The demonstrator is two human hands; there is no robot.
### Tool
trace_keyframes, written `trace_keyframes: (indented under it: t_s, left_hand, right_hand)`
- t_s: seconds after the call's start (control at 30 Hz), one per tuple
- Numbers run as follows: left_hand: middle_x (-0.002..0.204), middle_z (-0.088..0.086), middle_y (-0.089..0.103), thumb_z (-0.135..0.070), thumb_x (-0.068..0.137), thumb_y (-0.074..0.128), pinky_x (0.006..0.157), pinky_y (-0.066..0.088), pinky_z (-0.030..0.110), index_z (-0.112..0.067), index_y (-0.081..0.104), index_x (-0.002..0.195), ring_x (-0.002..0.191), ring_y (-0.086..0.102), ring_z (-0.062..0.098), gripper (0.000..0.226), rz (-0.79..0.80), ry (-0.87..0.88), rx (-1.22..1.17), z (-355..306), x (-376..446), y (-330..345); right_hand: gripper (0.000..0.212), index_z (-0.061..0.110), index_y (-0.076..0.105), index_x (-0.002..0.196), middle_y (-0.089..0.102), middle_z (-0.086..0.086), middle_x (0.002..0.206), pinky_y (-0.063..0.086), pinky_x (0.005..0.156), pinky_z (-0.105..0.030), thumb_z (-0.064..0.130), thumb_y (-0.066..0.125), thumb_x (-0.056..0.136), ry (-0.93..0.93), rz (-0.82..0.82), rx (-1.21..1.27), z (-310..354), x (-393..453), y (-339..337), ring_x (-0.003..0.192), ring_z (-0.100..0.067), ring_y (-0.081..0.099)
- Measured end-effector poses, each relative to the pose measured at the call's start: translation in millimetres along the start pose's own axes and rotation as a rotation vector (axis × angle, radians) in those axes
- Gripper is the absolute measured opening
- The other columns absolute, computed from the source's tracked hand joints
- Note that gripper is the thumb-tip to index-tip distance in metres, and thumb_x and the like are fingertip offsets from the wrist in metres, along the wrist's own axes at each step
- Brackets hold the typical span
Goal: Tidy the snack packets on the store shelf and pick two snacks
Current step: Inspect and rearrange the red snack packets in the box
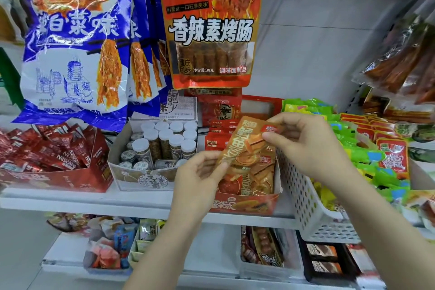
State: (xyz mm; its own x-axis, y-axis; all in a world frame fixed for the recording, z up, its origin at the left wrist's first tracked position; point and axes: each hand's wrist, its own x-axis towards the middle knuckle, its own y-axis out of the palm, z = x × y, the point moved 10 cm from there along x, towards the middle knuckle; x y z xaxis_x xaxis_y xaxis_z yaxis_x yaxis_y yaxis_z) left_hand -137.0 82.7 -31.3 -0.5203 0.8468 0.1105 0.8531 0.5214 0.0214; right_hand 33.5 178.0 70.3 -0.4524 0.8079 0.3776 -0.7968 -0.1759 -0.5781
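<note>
On the shelf [70,202] before me, toward its left end: a red carton of Nescafé sachets [47,160]. Just beside it, to the right: a pale box of white-capped jars [162,146]. At the right end, overhanging the shelf's front edge: a white perforated basket [306,202]. Along the back: a grey wall panel [317,49].
</note>
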Motion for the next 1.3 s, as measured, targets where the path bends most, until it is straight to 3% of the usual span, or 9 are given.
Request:
trace_keyframes:
  t_s: [0.13, 0.3, 0.5, 0.57, 0.67, 0.87, 1.0, 1.17, 1.3]
  left_hand:
    - [0.106, -0.01, 0.069, -0.001, 0.09, 0.066, 0.082, 0.049, 0.008, -0.025, 0.066, 0.11, 0.095, 0.064, -0.007, 0.031, 0.026, 0.055, 0.157, -4, 3, -2]
    - [0.109, -0.013, 0.068, -0.012, 0.09, 0.069, 0.089, 0.052, 0.016, -0.026, 0.065, 0.118, 0.098, 0.064, -0.005, 0.031, 0.141, 0.084, 0.255, 1, -1, 17]
    - [0.096, -0.016, 0.064, -0.015, 0.092, 0.068, 0.08, 0.054, 0.02, -0.034, 0.063, 0.113, 0.09, 0.063, 0.0, 0.029, 0.207, 0.211, 0.419, 2, -3, 38]
    - [0.088, -0.015, 0.064, -0.013, 0.092, 0.067, 0.077, 0.054, 0.023, -0.029, 0.063, 0.104, 0.084, 0.062, 0.002, 0.021, 0.175, 0.225, 0.406, 2, 0, 38]
    - [0.082, -0.014, 0.065, -0.015, 0.093, 0.066, 0.076, 0.053, 0.026, -0.025, 0.062, 0.095, 0.081, 0.063, 0.003, 0.011, 0.185, 0.233, 0.412, 5, 1, 39]
    - [0.074, -0.017, 0.061, -0.022, 0.097, 0.06, 0.058, 0.039, 0.016, -0.031, 0.056, 0.085, 0.069, 0.056, 0.002, 0.016, 0.356, 0.296, 0.511, 7, -7, 39]
    - [0.068, -0.024, 0.055, -0.025, 0.099, 0.058, 0.053, 0.032, 0.012, -0.03, 0.056, 0.091, 0.064, 0.051, -0.003, 0.009, 0.378, 0.33, 0.583, 6, -10, 39]
    - [0.104, -0.014, 0.066, -0.039, 0.098, 0.055, 0.071, 0.051, 0.033, -0.036, 0.037, 0.117, 0.089, 0.062, 0.014, 0.026, 0.463, 0.36, 0.894, 14, -16, 50]
    - [0.099, -0.008, 0.068, -0.03, 0.098, 0.057, 0.071, 0.051, 0.033, -0.031, 0.039, 0.116, 0.087, 0.063, 0.017, 0.025, 0.371, 0.378, 0.905, 12, -11, 41]
  right_hand:
    - [0.01, 0.026, 0.074, 0.091, 0.074, 0.003, 0.083, 0.054, 0.076, -0.035, 0.018, 0.074, 0.084, -0.109, 0.038, -0.439, 2, -7, 10, 0.08, -0.02, 0.068]
    - [0.013, 0.026, 0.068, 0.103, 0.07, -0.007, 0.097, 0.054, 0.079, -0.038, 0.024, 0.063, 0.092, 0.0, 0.242, -0.707, -21, -17, 44, 0.096, -0.03, 0.064]
    - [0.027, 0.018, 0.066, 0.098, 0.064, -0.009, 0.094, 0.049, 0.075, -0.035, 0.031, 0.043, 0.103, 0.149, 0.459, -0.634, -34, -26, 57, 0.094, -0.03, 0.062]
    - [0.044, 0.013, 0.067, 0.095, 0.069, -0.009, 0.093, 0.047, 0.077, -0.036, 0.04, 0.034, 0.104, 0.169, 0.348, -0.522, -23, -17, 39, 0.094, -0.03, 0.063]
    - [0.037, 0.009, 0.068, 0.11, 0.071, -0.013, 0.104, 0.049, 0.086, -0.039, 0.029, 0.037, 0.105, 0.129, 0.117, -0.485, -13, 2, 17, 0.102, -0.033, 0.063]
    - [0.026, 0.014, 0.066, 0.118, 0.064, -0.012, 0.118, 0.049, 0.093, -0.035, 0.019, 0.05, 0.099, 0.238, 0.299, -0.656, -51, 3, 55, 0.111, -0.028, 0.059]
    - [0.023, 0.019, 0.07, 0.112, 0.065, -0.009, 0.112, 0.052, 0.093, -0.036, 0.023, 0.067, 0.089, 0.27, 0.219, -0.646, -62, 9, 47, 0.106, -0.027, 0.061]
    - [0.02, 0.015, 0.069, 0.106, 0.062, -0.01, 0.11, 0.053, 0.082, -0.035, 0.014, 0.069, 0.086, 0.247, 0.155, -0.721, -63, 8, 48, 0.1, -0.03, 0.063]
    - [0.013, 0.023, 0.068, 0.089, 0.067, -0.006, 0.097, 0.058, 0.081, -0.038, 0.025, 0.078, 0.081, 0.309, 0.152, -0.597, -66, 8, 47, 0.09, -0.025, 0.066]
